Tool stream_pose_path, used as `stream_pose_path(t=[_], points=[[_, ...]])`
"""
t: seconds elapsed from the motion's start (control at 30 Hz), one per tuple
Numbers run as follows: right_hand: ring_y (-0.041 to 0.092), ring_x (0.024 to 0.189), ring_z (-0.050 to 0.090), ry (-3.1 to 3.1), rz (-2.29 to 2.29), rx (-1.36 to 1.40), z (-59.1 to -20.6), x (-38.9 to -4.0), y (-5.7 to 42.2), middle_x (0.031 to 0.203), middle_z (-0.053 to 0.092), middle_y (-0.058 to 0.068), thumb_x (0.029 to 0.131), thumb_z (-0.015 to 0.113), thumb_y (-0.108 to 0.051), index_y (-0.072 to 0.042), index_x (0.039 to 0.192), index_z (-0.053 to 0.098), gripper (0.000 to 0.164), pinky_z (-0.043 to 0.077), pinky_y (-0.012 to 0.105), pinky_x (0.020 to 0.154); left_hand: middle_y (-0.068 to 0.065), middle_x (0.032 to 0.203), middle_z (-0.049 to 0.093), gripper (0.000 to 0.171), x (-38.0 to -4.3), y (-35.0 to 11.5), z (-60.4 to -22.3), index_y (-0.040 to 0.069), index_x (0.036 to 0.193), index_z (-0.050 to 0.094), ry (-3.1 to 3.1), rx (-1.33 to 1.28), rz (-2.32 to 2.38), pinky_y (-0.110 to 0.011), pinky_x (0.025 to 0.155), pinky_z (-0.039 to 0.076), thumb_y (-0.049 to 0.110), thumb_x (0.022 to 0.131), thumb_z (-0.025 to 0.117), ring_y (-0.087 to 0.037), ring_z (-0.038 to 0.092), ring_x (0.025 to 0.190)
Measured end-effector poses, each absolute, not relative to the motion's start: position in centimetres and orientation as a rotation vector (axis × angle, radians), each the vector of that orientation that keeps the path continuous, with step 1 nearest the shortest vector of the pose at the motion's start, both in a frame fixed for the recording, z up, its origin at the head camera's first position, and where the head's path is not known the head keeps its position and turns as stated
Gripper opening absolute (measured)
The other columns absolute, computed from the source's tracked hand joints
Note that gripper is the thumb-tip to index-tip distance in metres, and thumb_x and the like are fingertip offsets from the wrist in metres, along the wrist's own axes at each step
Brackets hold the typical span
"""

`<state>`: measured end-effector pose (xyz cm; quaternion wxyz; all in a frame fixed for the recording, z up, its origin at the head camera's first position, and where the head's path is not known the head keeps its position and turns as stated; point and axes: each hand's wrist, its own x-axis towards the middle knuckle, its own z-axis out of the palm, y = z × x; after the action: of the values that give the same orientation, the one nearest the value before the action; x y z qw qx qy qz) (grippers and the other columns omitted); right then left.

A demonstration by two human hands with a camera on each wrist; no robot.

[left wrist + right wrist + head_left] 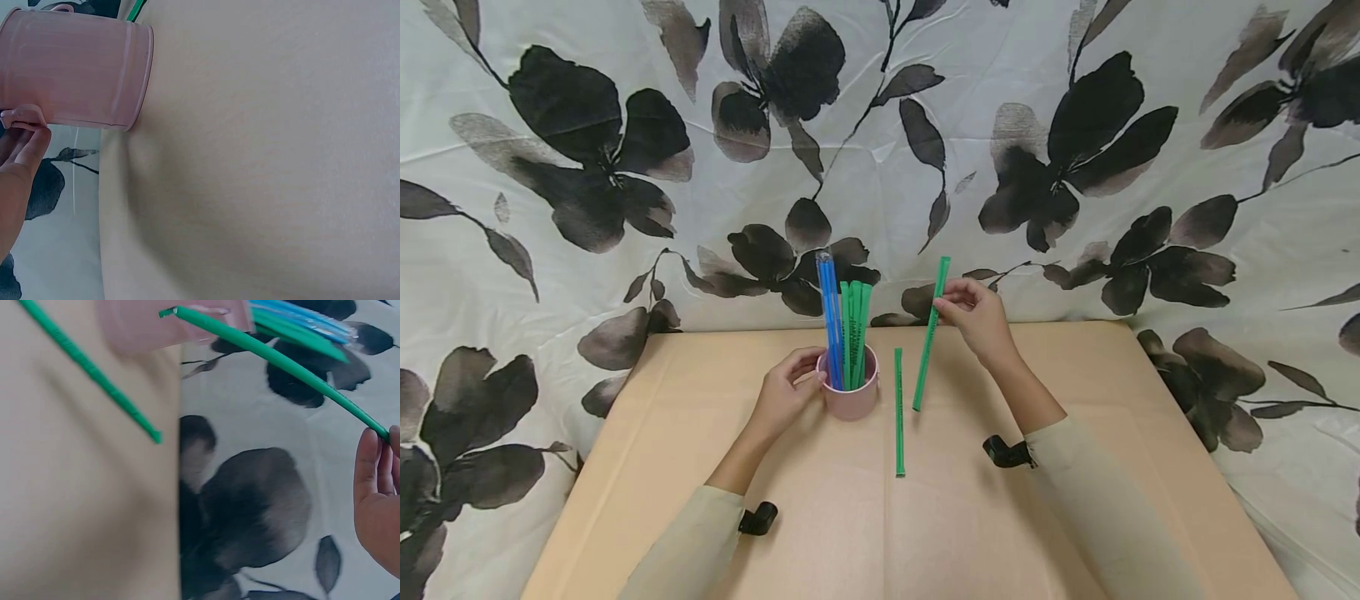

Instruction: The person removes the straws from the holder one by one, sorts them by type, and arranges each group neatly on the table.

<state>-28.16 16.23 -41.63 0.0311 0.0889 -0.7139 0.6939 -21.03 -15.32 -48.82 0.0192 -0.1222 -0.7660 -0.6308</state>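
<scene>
A small pink bucket (pixel 852 406) with ear-like handles stands upright near the table's back edge. My left hand (pixel 790 385) grips it at the left side of its rim; in the left wrist view the fingertips are at a handle (pixel 28 114). Several wrapped green straws (pixel 855 325) and clear-wrapped blue straws (pixel 831 321) stand inside the bucket. To its right, my right hand (pixel 979 321) pinches one green straw (pixel 928 354) near the top, tilted, lower end toward the table. Another green straw (pixel 899 417) lies on the table between bucket and right arm.
The tan table (pixel 955 533) ends just behind the bucket. Beyond its edges hangs or lies a white cloth (pixel 925 217) with dark floral print. Each wrist wears a small black camera, such as the right one (pixel 1006 452).
</scene>
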Motion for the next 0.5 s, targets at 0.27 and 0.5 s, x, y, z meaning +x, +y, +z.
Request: stream_pose_path(t=[0.27, 0.5], points=[[0.007, 0.075, 0.066, -2.422, 2.037, 0.139, -45.4, -27.1, 16.1, 0.096, 0.063, 0.010, 0.089, 0.068, -0.010, 0.003, 0.113, 0.058, 0.029, 0.061, 0.039, 0.080, -0.027, 0.132, 0.055, 0.040, -19.7, -15.3, -47.0, -0.007, 0.130, 0.052, -2.392, -0.399, -1.968, -0.020, 0.094, 0.053, 0.000, 0.091, 0.061, -0.041, 0.055, 0.121], [0.019, 0.078, 0.070, -2.596, 1.935, 0.019, -48.2, -25.9, 15.3, 0.097, 0.068, 0.016, 0.087, 0.071, -0.011, 0.001, 0.109, 0.061, 0.027, 0.061, 0.043, 0.079, -0.026, 0.132, 0.055, 0.040, -19.1, -16.0, -46.9, -0.006, 0.130, 0.053, -2.397, -0.429, -1.978, -0.025, 0.096, 0.053, 0.001, 0.091, 0.061, -0.040, 0.055, 0.121]])
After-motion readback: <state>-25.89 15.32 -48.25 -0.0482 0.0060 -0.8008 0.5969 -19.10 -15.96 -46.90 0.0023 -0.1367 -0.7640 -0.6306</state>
